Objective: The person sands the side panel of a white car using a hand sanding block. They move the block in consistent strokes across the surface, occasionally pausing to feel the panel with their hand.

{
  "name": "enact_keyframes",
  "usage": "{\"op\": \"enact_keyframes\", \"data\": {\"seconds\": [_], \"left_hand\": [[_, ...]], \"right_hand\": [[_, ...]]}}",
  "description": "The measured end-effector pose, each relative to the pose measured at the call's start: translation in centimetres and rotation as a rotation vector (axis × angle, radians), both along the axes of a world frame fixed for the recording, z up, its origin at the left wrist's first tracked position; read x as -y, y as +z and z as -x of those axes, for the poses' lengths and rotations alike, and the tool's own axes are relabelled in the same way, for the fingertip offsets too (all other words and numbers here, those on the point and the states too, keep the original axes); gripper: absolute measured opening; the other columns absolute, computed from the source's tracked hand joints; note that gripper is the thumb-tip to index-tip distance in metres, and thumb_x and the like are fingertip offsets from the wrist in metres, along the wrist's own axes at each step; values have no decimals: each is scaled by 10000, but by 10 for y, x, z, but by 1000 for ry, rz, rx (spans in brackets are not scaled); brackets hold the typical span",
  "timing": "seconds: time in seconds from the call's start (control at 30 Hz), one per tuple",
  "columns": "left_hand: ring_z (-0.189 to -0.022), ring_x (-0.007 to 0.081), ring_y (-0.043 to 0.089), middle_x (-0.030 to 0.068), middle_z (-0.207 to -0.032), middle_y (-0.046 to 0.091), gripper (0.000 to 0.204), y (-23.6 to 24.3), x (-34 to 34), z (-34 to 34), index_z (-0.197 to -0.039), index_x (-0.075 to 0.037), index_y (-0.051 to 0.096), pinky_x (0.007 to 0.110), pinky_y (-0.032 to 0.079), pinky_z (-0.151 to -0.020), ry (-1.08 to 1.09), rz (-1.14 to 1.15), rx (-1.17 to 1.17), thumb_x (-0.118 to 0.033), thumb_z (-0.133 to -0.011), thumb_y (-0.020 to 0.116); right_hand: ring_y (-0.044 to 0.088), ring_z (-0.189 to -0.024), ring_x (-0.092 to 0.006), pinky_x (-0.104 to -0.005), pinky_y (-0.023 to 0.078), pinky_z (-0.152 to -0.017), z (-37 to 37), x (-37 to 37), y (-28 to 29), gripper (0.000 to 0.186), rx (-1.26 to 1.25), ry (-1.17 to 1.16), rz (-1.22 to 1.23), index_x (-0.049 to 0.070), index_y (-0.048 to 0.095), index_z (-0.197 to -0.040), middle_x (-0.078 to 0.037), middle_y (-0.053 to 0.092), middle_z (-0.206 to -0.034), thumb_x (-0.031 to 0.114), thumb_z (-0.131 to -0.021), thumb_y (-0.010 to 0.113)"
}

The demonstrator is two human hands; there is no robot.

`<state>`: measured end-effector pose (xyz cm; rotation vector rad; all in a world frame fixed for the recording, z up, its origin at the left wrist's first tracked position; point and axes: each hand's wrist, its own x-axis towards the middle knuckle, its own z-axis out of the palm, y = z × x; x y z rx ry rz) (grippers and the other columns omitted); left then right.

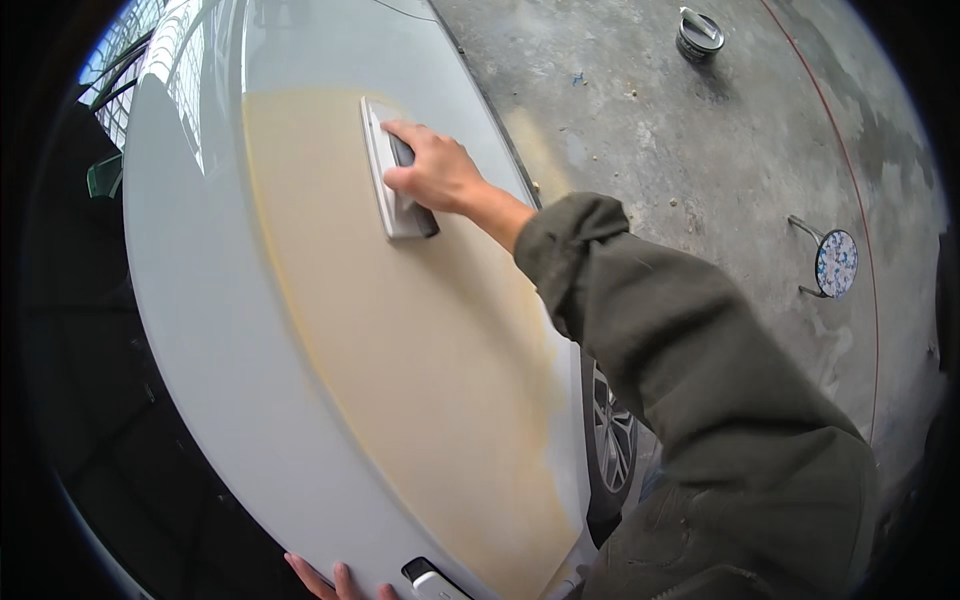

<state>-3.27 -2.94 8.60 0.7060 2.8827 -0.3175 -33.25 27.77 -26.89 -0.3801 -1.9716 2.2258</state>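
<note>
A light grey car body panel (205,300) stretches away from me, with a long patch of beige body filler (370,340) with yellowish edges on it. My right hand (435,170) is closed around the dark grip of a white sanding block (385,190). The block's flat face lies against the far part of the filler patch. At the near end, the fingers of my left hand (338,582) are stretched out and apart on the panel's edge, left of the door handle (435,582). The rest of that hand is out of the picture.
Dark car glass (110,400) runs along the left. A wheel (612,430) shows below my right sleeve. On the concrete floor (680,150) stand a can (699,38) with a pale thing on top and a stool (836,263) with a patterned seat. A red line (850,170) crosses the floor.
</note>
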Motion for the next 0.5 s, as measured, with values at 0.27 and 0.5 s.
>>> {"op": "enact_keyframes", "data": {"seconds": [0.27, 0.5], "left_hand": [[-1510, 529, 130, 322, -1643, 99, 669, 2, 1, -20, -1515, -102, 439, 632, 184, -1182, 35, -12, -16, -266, -902, 651], [-1519, 505, 151, 295, -1652, 130, 630, -3, -3, 0, -1511, -118, 445, 624, 179, -1193, 50, -77, -13, -309, -927, 582]], "right_hand": [[605, -1240, -369, -443, 548, -972, -163, 66, 66, 849, -216, 232, -38, 96, 465, -1499, -183, 411, -1572, 182, -670, 629], [602, -1212, -380, -445, 497, -1025, 14, 2, 45, 715, -197, 22, -130, 72, 516, -1433, -197, 553, -1436, 299, -766, 633]]}}
